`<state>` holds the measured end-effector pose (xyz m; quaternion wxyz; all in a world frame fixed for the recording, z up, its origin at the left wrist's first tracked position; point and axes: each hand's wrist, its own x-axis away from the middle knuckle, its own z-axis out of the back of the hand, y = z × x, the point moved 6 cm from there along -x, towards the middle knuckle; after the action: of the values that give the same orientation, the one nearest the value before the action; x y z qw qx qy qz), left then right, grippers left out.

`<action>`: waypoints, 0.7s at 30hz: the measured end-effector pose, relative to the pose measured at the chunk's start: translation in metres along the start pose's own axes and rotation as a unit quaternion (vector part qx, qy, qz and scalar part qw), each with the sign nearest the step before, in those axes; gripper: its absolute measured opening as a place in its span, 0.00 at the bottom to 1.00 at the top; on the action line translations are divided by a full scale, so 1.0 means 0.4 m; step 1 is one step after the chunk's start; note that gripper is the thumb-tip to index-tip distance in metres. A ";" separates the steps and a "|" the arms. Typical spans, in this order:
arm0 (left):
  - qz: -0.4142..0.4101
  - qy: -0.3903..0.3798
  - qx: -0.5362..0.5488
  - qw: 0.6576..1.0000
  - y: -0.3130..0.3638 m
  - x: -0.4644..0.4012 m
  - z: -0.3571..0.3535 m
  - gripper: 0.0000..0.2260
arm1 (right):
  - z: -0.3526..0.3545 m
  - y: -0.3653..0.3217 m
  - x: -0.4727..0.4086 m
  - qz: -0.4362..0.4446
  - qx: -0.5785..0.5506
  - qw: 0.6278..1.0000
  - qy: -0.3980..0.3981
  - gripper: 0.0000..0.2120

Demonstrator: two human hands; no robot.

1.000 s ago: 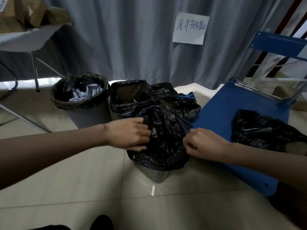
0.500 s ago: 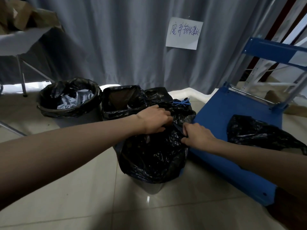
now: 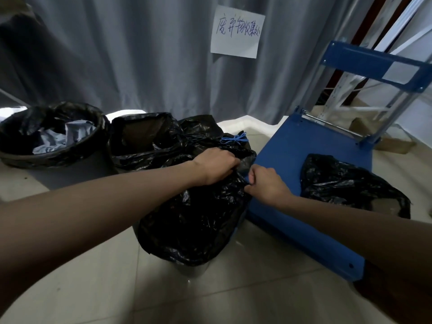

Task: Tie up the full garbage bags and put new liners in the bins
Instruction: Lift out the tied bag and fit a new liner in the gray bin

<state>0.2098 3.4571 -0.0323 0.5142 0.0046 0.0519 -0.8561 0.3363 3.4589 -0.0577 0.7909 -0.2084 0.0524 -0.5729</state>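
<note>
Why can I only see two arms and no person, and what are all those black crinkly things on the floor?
The camera sits on the person's head and looks down, so you see only their own arms. The left hand and the right hand both grip the top of a black garbage bag that sits in a small bin on the tiled floor. Behind it stand a round bin with paper inside and a square bin, both lined in black. A tied bag with a blue string lies behind the hands. On the right, another black bag rests on a blue cart.
</note>
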 end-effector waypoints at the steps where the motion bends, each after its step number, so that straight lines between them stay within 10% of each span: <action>1: 0.011 -0.003 0.013 1.000 -0.001 -0.008 -0.004 0.10 | -0.003 0.000 -0.004 0.001 0.004 1.000 -0.002 0.10; 9: 0.042 -0.082 0.032 0.995 0.011 -0.026 -0.064 0.10 | -0.047 0.012 -0.008 -0.023 0.073 0.992 -0.096 0.14; 14: 0.024 -0.002 -0.007 1.000 -0.033 0.043 -0.008 0.13 | 0.011 -0.048 0.013 -0.003 0.023 0.999 0.022 0.01; 21: 0.129 -0.069 -0.077 0.986 -0.180 0.234 0.055 0.20 | -0.008 -0.185 0.047 0.125 0.078 0.989 0.001 0.08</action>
<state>0.1032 3.4060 -0.0101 0.6216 -0.0873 0.0807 -0.7743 0.2761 3.4215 -0.0288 0.8703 -0.1372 0.0341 -0.4718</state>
